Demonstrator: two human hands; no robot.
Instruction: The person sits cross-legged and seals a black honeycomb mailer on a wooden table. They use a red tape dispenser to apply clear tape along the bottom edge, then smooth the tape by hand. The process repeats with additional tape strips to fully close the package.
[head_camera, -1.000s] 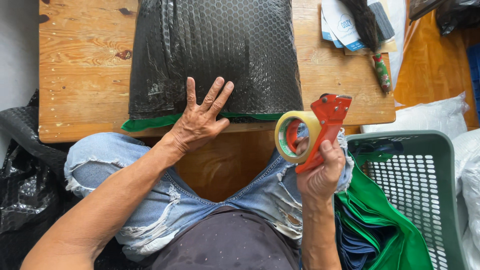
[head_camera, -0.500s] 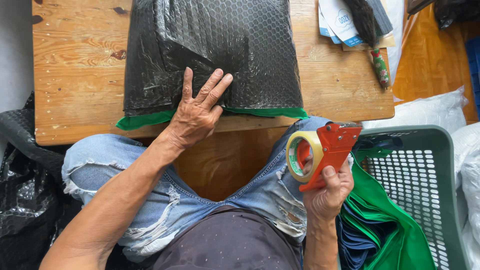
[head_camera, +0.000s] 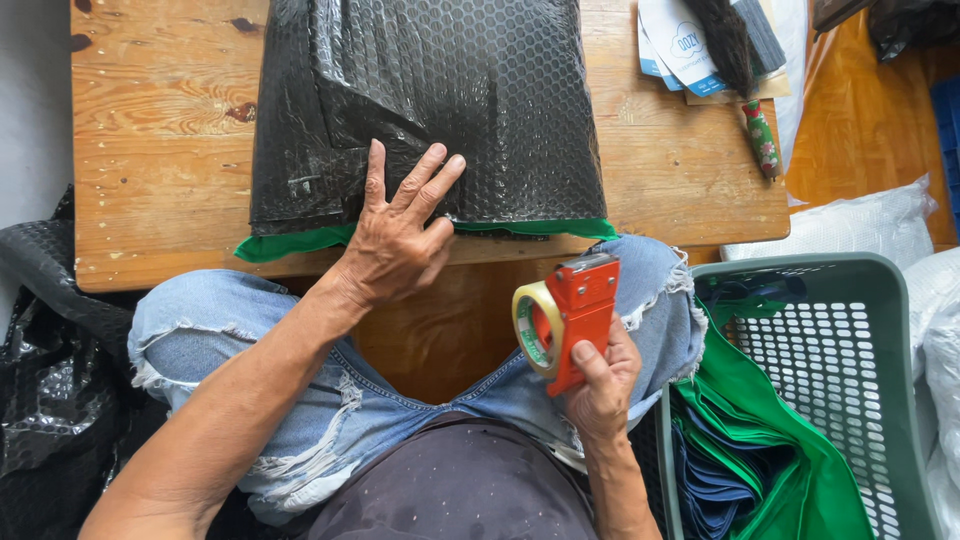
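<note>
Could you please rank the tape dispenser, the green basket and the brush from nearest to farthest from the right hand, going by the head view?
1. Tape dispenser: held in the right hand.
2. Green basket: just beside it, to the right.
3. Brush: far table corner.

So the tally was two hands, the left hand (head_camera: 400, 240) and the right hand (head_camera: 602, 385), plus one red tape dispenser (head_camera: 572, 318) carrying a single roll of tape (head_camera: 535, 328). There was one black bubble-wrap parcel (head_camera: 440, 110) with one strip of green cloth (head_camera: 300, 241) poking out, all on one wooden counter (head_camera: 150, 130). I also counted one green basket (head_camera: 850, 400), one brush (head_camera: 745, 70) and one little stack of printed cards (head_camera: 672, 45).
</note>
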